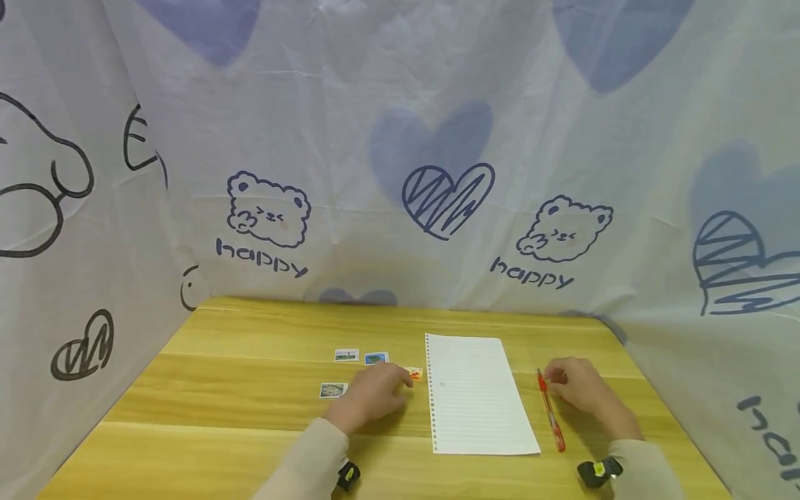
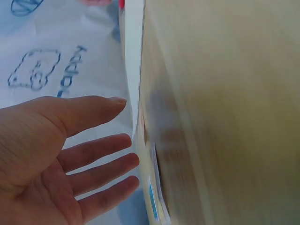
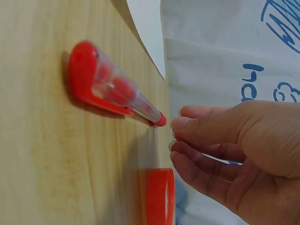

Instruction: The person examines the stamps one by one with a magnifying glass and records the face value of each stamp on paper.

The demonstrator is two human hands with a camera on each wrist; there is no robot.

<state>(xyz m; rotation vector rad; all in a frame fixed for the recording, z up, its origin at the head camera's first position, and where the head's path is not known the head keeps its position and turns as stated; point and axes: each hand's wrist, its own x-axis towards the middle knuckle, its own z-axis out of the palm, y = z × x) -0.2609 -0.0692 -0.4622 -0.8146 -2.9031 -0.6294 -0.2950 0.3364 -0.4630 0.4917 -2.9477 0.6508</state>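
Observation:
My left hand [image 1: 375,392] is over the table beside several small stamps, its fingers near a yellow-and-red stamp [image 1: 415,373]. In the left wrist view, the left hand [image 2: 70,154] has its thumb and fingers extended and holds nothing. A red pen [image 1: 550,410] with a clear barrel lies to the right of a lined sheet of paper [image 1: 478,396]. Close to the pen's far end is my right hand [image 1: 581,385]. The right wrist view shows the right hand [image 3: 225,159] with loosely bent fingers, apart from the pen [image 3: 117,86] and holding nothing.
Other stamps lie left of the paper: a green-and-white one [image 1: 346,355], a blue one [image 1: 376,358] and a darker one [image 1: 333,390]. A red ring-shaped object [image 3: 159,197] sits below the right hand in its wrist view. A printed cloth [image 1: 362,208] stands behind the wooden table [image 1: 206,389].

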